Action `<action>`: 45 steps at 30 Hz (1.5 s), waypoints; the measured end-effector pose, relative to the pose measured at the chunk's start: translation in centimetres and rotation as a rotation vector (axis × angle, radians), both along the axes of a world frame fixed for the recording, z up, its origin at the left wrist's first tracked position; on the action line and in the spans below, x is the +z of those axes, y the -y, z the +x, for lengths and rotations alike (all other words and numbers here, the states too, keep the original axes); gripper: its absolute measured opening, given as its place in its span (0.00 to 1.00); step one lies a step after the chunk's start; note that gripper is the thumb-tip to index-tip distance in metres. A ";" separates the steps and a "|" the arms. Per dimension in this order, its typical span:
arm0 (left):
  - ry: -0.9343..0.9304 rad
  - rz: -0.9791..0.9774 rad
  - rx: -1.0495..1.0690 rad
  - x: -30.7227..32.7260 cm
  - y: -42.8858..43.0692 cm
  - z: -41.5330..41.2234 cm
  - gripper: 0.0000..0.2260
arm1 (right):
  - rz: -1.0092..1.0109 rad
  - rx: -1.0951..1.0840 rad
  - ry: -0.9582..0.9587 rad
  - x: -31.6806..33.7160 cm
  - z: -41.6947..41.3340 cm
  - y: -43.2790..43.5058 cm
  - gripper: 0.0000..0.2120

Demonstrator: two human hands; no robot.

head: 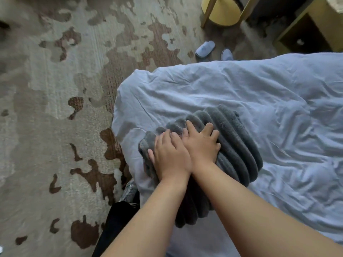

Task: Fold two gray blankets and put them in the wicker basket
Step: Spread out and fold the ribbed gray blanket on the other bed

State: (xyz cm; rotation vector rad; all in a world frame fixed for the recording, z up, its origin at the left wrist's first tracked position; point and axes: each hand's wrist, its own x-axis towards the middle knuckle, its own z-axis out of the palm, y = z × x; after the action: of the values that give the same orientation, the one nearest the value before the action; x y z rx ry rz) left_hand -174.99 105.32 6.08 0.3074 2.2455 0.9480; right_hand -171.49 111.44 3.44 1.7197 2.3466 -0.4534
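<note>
- Much of the crumpled pale blue-white duvet point(241, 93) is soft and uneven, and the folded gray ribbed plush blanket point(235, 145) lies on it close to the bed's rounded corner. If I shove sideways instead of down, I judge the bundle could slide off the edge onto the patterned beige-and-brown carpet point(55, 89).
- The blanket looks thick and springy, with its stacked layers bulging along the far side. Once I take my weight off, the fold may puff open and lose its shape.
- My left hand point(170, 156) and right hand point(201, 143) lie flat on top, side by side and touching, fingers spread and pressing down, gripping nothing. Both sit on the left end, so the right end is free to unroll.
- Only one gray blanket shows. The second one and the wicker basket are out of view, so a careless one-sided lift on the way there could let layers spill.
- The white slippers point(205, 49) on the floor beyond the bed could trip me if I walk that way.
</note>
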 end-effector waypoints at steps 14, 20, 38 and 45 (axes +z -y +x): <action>-0.373 -0.225 -0.136 -7.3 0.3 0.4 0.22 | 0.092 0.673 -0.042 -0.1 7.3 -9.5 0.29; -0.388 -0.180 -0.054 -11.2 0.7 -0.9 0.26 | 0.090 0.627 -0.215 -4.5 6.0 -8.7 0.26; -0.672 0.061 0.013 -24.5 -0.4 -1.2 0.24 | 0.185 0.593 -0.563 -19.8 6.4 -10.9 0.25; -0.682 0.071 -0.003 -24.5 -0.4 -1.5 0.24 | 0.201 0.592 -0.586 -19.9 6.2 -11.1 0.26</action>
State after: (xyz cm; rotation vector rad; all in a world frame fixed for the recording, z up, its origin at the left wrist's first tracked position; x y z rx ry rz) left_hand -176.48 105.75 -18.40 0.7589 2.8153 1.0280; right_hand -165.28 122.50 -16.43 0.9295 3.2385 -0.6913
